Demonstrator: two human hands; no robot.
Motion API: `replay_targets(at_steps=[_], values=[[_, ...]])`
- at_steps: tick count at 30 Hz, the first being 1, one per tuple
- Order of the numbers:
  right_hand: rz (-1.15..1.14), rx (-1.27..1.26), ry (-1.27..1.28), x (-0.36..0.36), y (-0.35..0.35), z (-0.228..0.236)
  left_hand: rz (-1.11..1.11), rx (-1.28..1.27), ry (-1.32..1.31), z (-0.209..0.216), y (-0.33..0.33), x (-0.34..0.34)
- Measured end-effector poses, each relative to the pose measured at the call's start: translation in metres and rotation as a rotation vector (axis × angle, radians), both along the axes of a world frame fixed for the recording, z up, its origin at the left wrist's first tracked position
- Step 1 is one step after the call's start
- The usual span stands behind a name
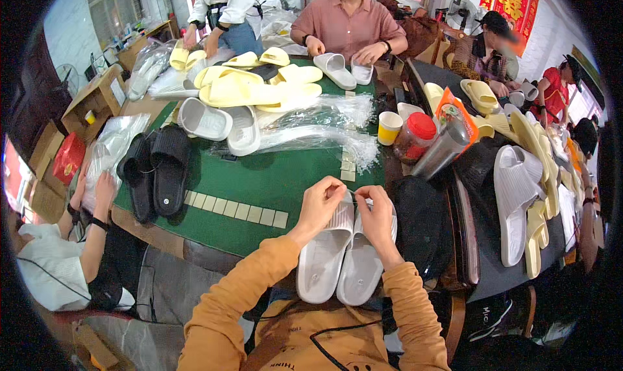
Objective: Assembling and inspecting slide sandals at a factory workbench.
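Note:
A pair of light grey slide slippers stands side by side in front of me at the table's near edge, the left slipper touching the right slipper. Over the strap of the left one, my left hand is closed in a pinch near the toe ends. My right hand pinches close beside it, above the right slipper's strap. Whatever thin thing the fingertips hold between the two slippers is too small to make out.
On the green table lie black slippers, a row of pale tiles, clear plastic bags and a pile of yellow slippers. A paper cup and a red-lidded jar stand at right. Other people handle slippers around the table.

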State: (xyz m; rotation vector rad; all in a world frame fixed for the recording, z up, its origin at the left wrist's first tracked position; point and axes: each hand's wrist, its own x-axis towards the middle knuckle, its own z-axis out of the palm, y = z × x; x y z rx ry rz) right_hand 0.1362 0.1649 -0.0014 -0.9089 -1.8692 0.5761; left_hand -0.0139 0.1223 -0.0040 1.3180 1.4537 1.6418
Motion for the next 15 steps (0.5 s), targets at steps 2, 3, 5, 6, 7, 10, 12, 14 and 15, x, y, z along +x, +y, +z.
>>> replay_targets(at_steps=[2,3,5,6,7,10,12,14,15], values=[[-0.002,-0.011,-0.013,-0.001,-0.002,0.001,-0.005,0.001,-0.020,-0.003,0.001,0.000],[0.008,-0.004,0.010,-0.001,-0.001,0.000,-0.007,0.000,-0.031,-0.004,0.001,0.000],[0.014,-0.009,0.006,-0.002,-0.003,0.004,-0.038,0.008,-0.007,-0.004,0.001,-0.001],[0.019,-0.010,0.005,-0.003,-0.003,0.005,-0.052,0.014,0.007,-0.002,0.000,-0.002],[0.053,0.011,0.007,-0.003,-0.004,0.005,-0.063,-0.002,0.030,0.000,-0.001,-0.002],[0.111,0.031,0.027,0.000,-0.003,0.004,-0.097,-0.027,0.078,0.007,-0.002,0.003],[0.101,0.035,0.029,-0.001,-0.002,0.001,-0.098,-0.016,0.080,0.005,-0.003,0.002],[0.074,0.052,0.018,-0.002,-0.001,0.000,-0.087,-0.045,0.096,0.006,-0.004,0.000],[0.068,0.036,0.013,-0.002,-0.002,0.001,-0.082,-0.059,0.104,0.006,-0.005,0.000]])
